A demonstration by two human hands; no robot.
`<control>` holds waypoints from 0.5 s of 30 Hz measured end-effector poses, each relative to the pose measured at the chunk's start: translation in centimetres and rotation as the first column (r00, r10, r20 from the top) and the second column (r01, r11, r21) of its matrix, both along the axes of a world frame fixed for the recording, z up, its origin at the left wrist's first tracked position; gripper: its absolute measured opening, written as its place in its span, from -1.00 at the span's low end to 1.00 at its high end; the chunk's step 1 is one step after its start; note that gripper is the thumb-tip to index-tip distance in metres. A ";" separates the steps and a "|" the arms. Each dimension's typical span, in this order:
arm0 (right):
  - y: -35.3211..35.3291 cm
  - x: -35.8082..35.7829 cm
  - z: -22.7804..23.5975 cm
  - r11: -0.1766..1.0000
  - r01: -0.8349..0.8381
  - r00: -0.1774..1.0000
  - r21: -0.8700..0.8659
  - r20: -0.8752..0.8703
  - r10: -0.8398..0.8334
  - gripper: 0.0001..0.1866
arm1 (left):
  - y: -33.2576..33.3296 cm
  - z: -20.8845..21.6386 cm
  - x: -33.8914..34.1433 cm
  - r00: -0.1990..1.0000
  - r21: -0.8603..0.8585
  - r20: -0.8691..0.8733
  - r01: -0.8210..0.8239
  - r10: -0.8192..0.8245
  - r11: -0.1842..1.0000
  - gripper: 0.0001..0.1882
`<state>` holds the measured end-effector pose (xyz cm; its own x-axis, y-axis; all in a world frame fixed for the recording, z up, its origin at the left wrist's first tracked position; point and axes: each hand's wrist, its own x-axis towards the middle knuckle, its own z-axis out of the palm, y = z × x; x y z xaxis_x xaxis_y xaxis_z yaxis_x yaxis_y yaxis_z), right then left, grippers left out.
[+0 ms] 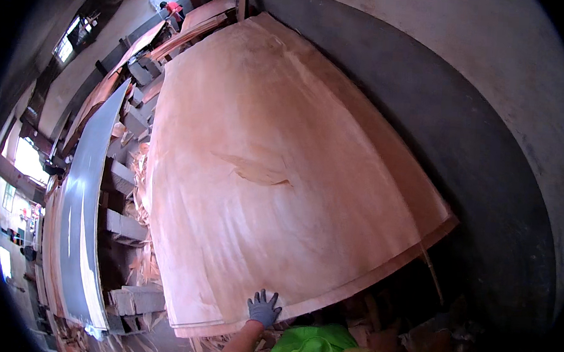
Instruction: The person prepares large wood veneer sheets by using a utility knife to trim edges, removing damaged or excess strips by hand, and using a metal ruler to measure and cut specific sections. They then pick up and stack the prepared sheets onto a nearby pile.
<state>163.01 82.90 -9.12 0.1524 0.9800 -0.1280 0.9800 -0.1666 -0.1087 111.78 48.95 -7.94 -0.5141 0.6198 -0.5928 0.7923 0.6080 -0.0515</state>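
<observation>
My left hand (pixel 264 310), in a grey glove, lies with its fingers spread on the near edge of a large reddish-brown wood veneer sheet (pixel 272 233). The sheet rests on top of a broad stack, and the edges of sheets beneath it show along the near side. A loose, torn veneer scrap (pixel 259 171) lies near the middle of the top sheet. Along the right side, the veneer is creased and partly overlapped. My right hand is out of view.
A dark-grey and pale wall (pixel 465 135) rises right of the stack. To the left stand concrete blocks (pixel 127 223), a long grey panel (pixel 86 215) and veneer shavings (pixel 143 180). A person in red (pixel 171 8) bends at the far end. A thin stick (pixel 432 275) leans below the right corner.
</observation>
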 end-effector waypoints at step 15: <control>7.4 4.9 6.0 0.991 0.035 0.998 0.128 0.038 -0.040 -0.63 | -0.3 0.2 -0.9 0.996 -0.036 0.060 0.063 -0.061 0.997 -0.35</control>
<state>167.93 90.32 -3.12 0.1919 0.9814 0.0041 0.9773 -0.1907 -0.0922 110.84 48.69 -7.72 -0.4390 0.6261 -0.6444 0.8306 0.5562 -0.0254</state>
